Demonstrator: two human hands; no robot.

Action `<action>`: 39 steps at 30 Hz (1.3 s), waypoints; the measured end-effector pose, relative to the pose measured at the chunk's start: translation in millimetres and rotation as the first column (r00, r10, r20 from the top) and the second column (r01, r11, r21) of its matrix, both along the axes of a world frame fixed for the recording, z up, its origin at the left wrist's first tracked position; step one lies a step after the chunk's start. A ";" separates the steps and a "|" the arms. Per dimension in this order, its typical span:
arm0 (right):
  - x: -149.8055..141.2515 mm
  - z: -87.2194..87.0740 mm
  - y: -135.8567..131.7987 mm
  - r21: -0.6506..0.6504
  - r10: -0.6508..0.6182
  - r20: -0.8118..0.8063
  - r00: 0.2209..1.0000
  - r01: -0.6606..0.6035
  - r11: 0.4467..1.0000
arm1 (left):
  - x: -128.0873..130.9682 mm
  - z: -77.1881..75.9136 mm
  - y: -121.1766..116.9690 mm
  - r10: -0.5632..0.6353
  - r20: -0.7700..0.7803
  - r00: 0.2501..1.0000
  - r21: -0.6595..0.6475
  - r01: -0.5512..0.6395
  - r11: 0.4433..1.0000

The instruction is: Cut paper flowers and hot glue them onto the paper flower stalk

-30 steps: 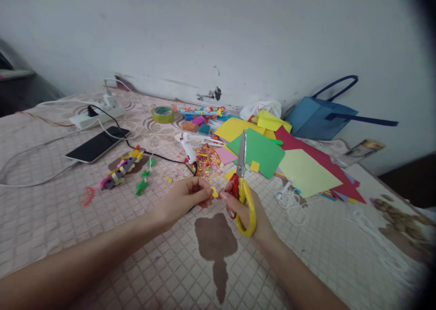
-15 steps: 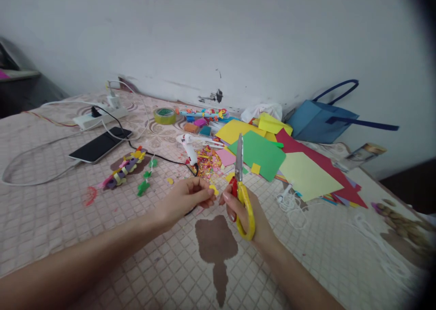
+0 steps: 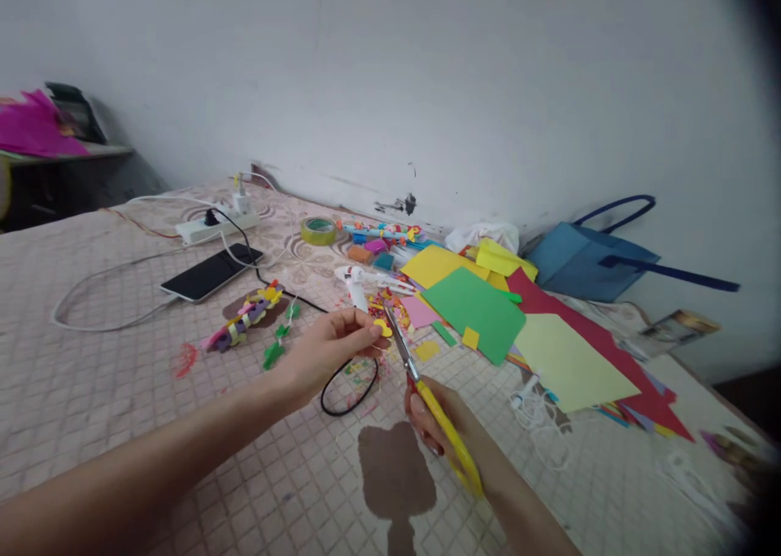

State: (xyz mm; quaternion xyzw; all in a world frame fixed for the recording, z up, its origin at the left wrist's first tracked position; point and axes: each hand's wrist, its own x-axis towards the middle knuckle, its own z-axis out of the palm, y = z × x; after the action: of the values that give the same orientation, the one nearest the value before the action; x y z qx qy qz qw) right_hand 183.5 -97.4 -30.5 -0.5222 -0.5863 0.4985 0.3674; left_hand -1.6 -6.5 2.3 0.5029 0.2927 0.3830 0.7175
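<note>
Between its thumb and fingers, my left hand (image 3: 338, 346) pinches a small yellow paper flower (image 3: 383, 328). My right hand (image 3: 442, 422) is wrapped round the yellow and red handles of a pair of scissors (image 3: 407, 354). The blades point up and to the left, their tips beside the flower. I cannot tell whether they touch it. Behind the hands lies a white glue gun (image 3: 354, 286) among small colourful paper scraps (image 3: 399, 316). A looped black cord (image 3: 347, 413) rests on the cloth below my left hand.
Coloured paper sheets (image 3: 479, 308) spread to the right, before a blue bag (image 3: 586, 259). White string (image 3: 537, 413) lies nearer. On the left are a phone (image 3: 212, 273), a power strip (image 3: 201, 229), a decorated purple strip (image 3: 244, 320) and green paper shapes (image 3: 274, 352). Tape (image 3: 318, 230) sits farther back.
The scissors have swung from upright to leaning left, bringing their tips close to the yellow flower. My right hand has turned and lowered. The whole view has shifted slightly.
</note>
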 end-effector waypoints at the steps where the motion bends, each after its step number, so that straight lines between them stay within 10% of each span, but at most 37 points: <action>1: 0.0 -0.2 -0.2 -0.003 0.009 -0.012 1.000 -0.009 1.000 | 0.0 -0.2 0.3 0.002 -0.001 1.000 0.000 -0.002 1.000; 39: -1.4 -2.2 -0.8 -0.038 0.046 -0.011 0.999 -0.046 0.998 | -2.6 4.0 6.7 0.009 -0.017 1.000 0.018 -0.009 1.000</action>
State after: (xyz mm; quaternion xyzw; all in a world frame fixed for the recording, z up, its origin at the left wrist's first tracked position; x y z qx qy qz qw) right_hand 182.2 -98.2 -32.7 -0.5130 -0.5867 0.5205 0.3489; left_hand -4.1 0.2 6.3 0.5112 0.2975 0.3846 0.7087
